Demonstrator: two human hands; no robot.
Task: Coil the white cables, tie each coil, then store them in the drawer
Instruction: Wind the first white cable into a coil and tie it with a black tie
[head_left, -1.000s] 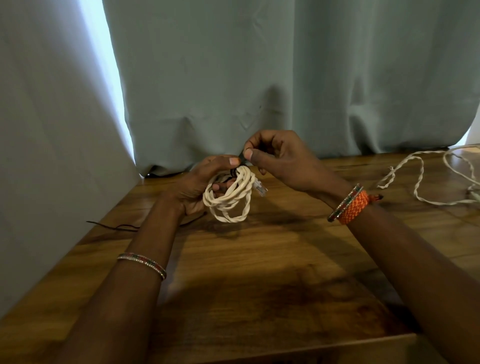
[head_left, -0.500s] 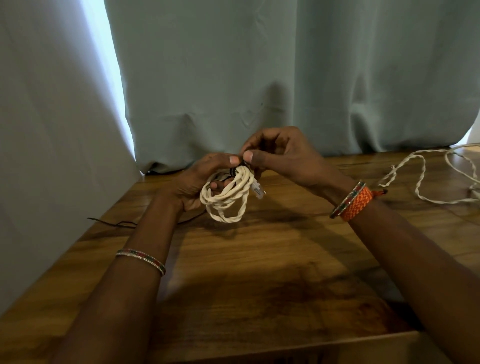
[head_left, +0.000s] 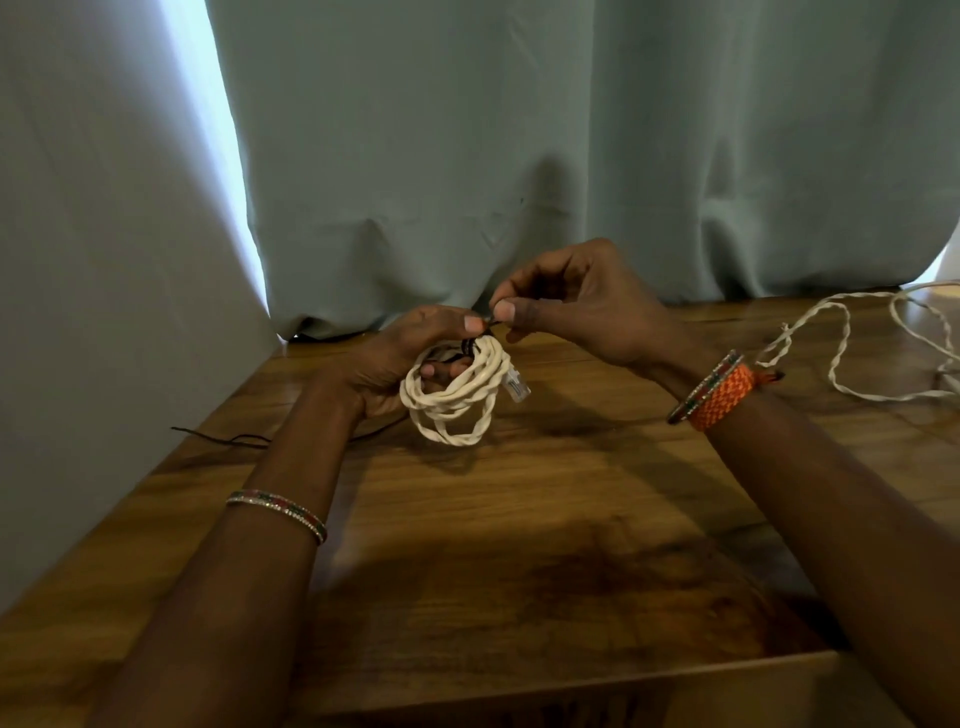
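Observation:
A white twisted cable coil (head_left: 454, 397) with a clear plug (head_left: 518, 387) at its end hangs a little above the wooden table (head_left: 519, 519). My left hand (head_left: 400, 358) grips the coil, fingers through its loop and thumb on top. A thin black tie (head_left: 475, 343) wraps the top of the coil. My right hand (head_left: 576, 304) pinches the tie's end between thumb and forefinger, right beside my left thumb. A second white cable (head_left: 852, 353) lies loose and uncoiled on the table at the far right.
A thin black string (head_left: 223, 436) lies on the table at the left, under my left forearm. Grey-green curtains (head_left: 519, 156) hang close behind the table and along its left side. The table's near edge (head_left: 571, 686) runs along the bottom.
My right hand has moved slightly left and closer to my left thumb, still pinching the black tie. The coil stays in my left hand.

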